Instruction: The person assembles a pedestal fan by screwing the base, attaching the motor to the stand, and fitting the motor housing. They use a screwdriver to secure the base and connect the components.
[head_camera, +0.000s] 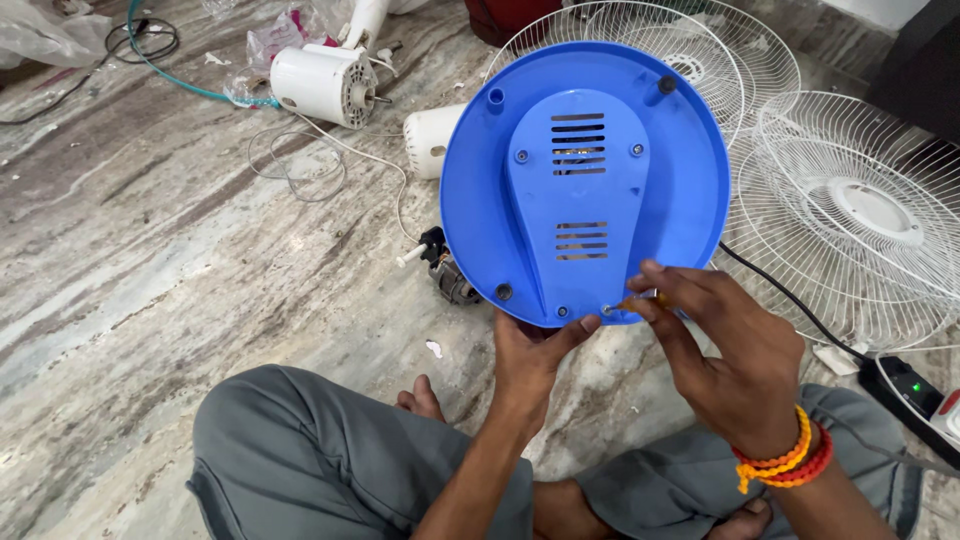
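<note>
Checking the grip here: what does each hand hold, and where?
Left hand holds the blue fan base by its lower rim; right hand pinches a small screwdriver near its tip.

Round blue fan base (590, 150), underside up

Fan base (585, 180) centre; motor (322, 84) behind-left; grilles (850, 210) right; power strip (915, 395) far right, on floor (150, 250).

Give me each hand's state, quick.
Left hand: gripping the blue fan base at its lower edge.
Right hand: closed on a small screwdriver.
</note>
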